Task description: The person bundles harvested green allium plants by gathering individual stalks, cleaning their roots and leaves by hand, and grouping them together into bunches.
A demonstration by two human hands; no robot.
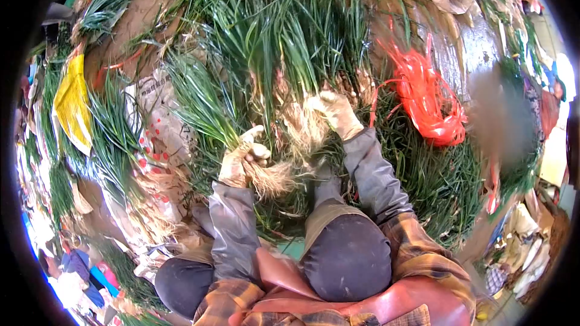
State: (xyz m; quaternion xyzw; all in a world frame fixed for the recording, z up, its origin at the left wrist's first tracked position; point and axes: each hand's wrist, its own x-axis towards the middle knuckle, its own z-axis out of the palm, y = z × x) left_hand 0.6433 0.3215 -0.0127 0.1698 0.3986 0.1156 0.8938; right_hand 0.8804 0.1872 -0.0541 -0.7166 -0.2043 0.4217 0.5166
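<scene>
Fingers, left hand (pixel 238 163): closed round the held bunch (pixel 208 105) at its neck, where leaf meets root.
Fingers, right hand (pixel 338 115): touching the base of the second clump (pixel 296 63), at its roots; can't tell if they're closed on it.
Grip: neck hold looks right. I'd keep pressure there, off the leaf blades, which would probably crease.
Roots: tangly stuff, I'd judge. Better to tease strands apart low down than tug on leaf tips; keep root ends level within each bunch.
Held bunch: long, narrow, glossy green leaves fanning up-left, away from the person; pale tan root beard hanging out on the right-hand side of the left fist.
Second clump: same leaf, darker and denser, tips pointing away; straw-coloured roots toward the person. Can't tell if it leans or lies flat.
Location: held bunch is off the right edge of the printed sheet (pixel 172 130); second clump is farther right, amid loose greens (pixel 435 187) on the floor (pixel 151 6).
Printed sheet: white, red dots; rooted plants (pixel 160 199) over its near edge.
Red ribbon (pixel 423 96): loose tangle, right of the right hand.
Yellow bag (pixel 72 105): beyond the sheet's left edge.
Floor: brown; its edges are hidden.
</scene>
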